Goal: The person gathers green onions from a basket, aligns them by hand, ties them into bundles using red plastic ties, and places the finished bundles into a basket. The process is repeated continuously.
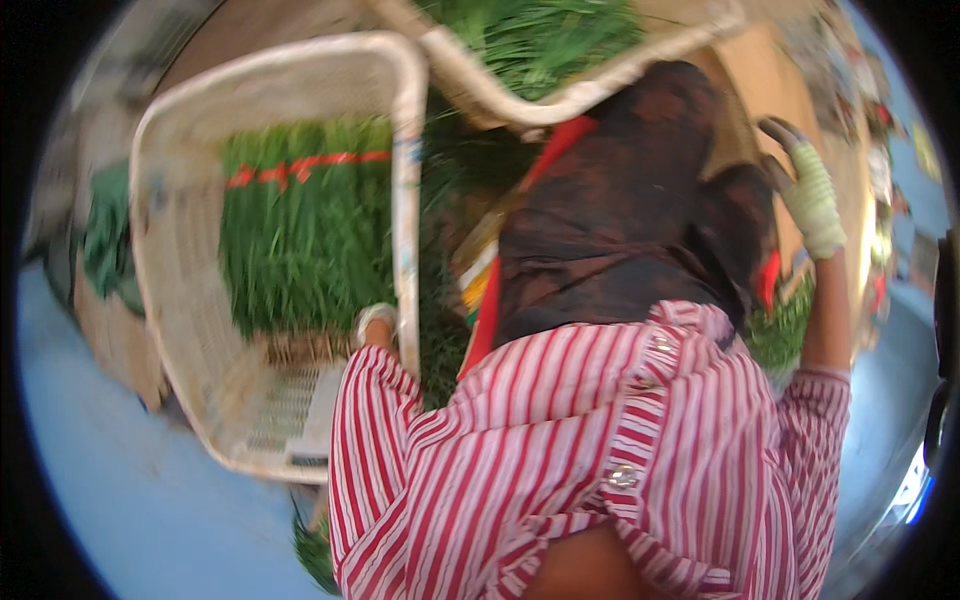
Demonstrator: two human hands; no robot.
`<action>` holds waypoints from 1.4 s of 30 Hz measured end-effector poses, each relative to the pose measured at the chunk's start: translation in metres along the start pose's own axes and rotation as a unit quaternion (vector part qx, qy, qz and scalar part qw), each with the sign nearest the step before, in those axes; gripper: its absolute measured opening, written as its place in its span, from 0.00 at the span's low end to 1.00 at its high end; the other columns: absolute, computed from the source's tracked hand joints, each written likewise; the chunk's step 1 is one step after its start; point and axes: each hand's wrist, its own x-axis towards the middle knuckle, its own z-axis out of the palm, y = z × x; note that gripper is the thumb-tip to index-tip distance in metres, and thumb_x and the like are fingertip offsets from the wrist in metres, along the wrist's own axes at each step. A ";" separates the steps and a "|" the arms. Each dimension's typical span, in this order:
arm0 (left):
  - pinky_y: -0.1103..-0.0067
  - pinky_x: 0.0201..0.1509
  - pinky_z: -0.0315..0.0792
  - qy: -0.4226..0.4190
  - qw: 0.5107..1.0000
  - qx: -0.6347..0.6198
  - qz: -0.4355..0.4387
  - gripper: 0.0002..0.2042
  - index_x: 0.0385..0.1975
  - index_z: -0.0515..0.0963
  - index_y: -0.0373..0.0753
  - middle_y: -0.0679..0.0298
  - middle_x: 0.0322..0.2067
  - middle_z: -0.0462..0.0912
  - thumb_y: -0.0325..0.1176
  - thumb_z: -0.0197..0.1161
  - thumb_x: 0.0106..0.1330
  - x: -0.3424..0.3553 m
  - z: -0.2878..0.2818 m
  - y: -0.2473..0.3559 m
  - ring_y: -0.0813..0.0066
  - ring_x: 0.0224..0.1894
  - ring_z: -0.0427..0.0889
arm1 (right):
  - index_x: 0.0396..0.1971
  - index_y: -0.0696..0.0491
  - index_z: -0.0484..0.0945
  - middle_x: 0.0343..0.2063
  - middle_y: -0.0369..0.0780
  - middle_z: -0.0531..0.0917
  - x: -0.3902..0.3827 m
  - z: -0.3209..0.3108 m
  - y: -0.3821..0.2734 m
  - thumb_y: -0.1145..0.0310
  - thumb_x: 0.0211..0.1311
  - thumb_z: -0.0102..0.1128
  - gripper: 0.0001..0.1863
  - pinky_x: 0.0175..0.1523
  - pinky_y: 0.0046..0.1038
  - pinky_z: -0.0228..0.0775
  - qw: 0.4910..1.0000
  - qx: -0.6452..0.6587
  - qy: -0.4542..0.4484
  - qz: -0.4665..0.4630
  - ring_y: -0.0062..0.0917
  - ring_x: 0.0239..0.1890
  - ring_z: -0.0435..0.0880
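Well, at the left of the frame a big pale crate [180, 215] holds a flat bundle of long green stalks [310, 230], tied across near its upper end with red tape [310, 168]. The person's gloved left hand [376, 322] is at the bundle's lower right corner, seemingly just inside the crate's wall; it is small and blurred, so I can't tell how its grip stands. Toward the right edge, the gloved right hand [803, 190] is beside the dark trousers [610, 220], grip wide, thumb apart from the fingers. More greens [545, 45] fill another crate [540, 112] at top centre.
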 end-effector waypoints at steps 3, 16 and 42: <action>0.68 0.47 0.67 0.057 0.994 0.065 0.068 0.32 0.59 0.60 0.36 0.51 0.51 0.70 0.46 0.60 0.58 -0.011 -0.057 0.004 0.63 0.51 0.70 | 0.47 0.53 0.75 0.46 0.44 0.77 -0.032 0.019 -0.018 0.78 0.54 0.53 0.18 0.54 0.30 0.66 0.987 0.087 0.084 0.107 0.34 0.50 0.75; 0.67 0.67 0.52 0.153 0.447 -0.449 0.758 0.28 0.61 0.54 0.31 0.50 0.62 0.57 0.44 0.46 0.67 -0.342 -0.085 0.176 0.57 0.63 0.58 | 0.27 0.53 0.77 0.20 0.44 0.77 0.030 0.074 -0.242 0.49 0.42 0.64 0.21 0.29 0.36 0.72 0.968 0.197 0.106 -0.111 0.40 0.27 0.80; 0.87 0.14 0.55 -0.263 0.708 -0.195 0.625 0.12 0.42 0.72 0.35 0.71 0.18 0.72 0.36 0.53 0.66 -0.363 0.038 0.335 0.86 0.11 0.62 | 0.36 0.54 0.78 0.31 0.41 0.81 -0.222 0.086 -0.067 0.68 0.55 0.56 0.10 0.42 0.27 0.72 0.753 0.377 0.406 0.354 0.27 0.34 0.81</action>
